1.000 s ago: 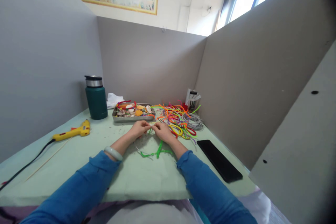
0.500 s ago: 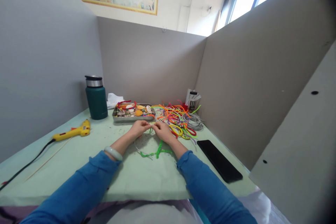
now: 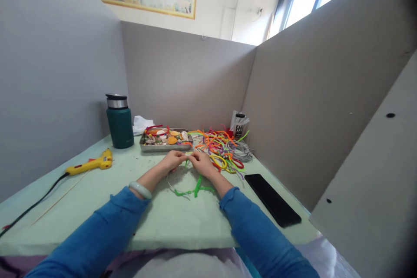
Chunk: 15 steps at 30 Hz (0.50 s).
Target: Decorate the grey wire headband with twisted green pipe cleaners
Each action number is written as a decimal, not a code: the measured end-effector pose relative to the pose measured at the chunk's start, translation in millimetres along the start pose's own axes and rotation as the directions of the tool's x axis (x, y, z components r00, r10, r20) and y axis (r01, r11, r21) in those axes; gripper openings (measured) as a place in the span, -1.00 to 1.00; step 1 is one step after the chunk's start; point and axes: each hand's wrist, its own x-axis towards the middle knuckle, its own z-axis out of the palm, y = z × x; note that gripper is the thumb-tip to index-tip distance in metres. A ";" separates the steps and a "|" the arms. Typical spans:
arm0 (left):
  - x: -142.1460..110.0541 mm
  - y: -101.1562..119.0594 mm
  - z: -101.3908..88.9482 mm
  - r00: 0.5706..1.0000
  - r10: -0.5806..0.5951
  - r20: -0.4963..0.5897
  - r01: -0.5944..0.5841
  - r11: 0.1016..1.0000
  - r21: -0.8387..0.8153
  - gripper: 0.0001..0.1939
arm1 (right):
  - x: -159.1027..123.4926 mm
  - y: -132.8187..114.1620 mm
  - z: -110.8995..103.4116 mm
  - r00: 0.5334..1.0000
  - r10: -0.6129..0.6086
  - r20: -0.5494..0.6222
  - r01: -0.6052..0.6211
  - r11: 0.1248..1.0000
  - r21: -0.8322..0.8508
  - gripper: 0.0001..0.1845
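My left hand and my right hand meet fingertip to fingertip at mid-table, both pinched on the far side of a thin pale wire loop. A short green end shows just below the fingertips. Along the loop's near side, green fuzzy pipe cleaner is wound on, with stubs sticking out near the right wrist. My fingers hide the exact spot where they grip.
Behind the hands stand a metal tray of shells and a tangle of coloured pipe cleaners. A yellow glue gun, a thin stick and a green bottle are left. A black phone lies right.
My hands stay in nearly the same place, still pinching. The loop's near side and its green pipe cleaner have shifted very slightly.
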 end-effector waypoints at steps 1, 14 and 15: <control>-0.6 0.3 0.2 1.000 -0.008 0.013 0.009 1.000 -0.028 -0.62 | -0.2 -0.4 -0.2 1.000 0.001 0.004 -0.001 1.000 0.007 -0.73; 6.5 -11.6 -3.1 0.984 -0.061 0.166 0.092 0.978 -0.187 -0.61 | -1.8 -3.3 -1.2 0.999 -0.016 0.030 0.015 1.000 0.010 -0.74; 6.8 -12.1 -3.2 0.982 -0.060 0.179 0.095 0.976 -0.195 -0.62 | -2.1 -3.5 -1.4 0.999 -0.020 0.034 0.020 1.000 0.012 -0.75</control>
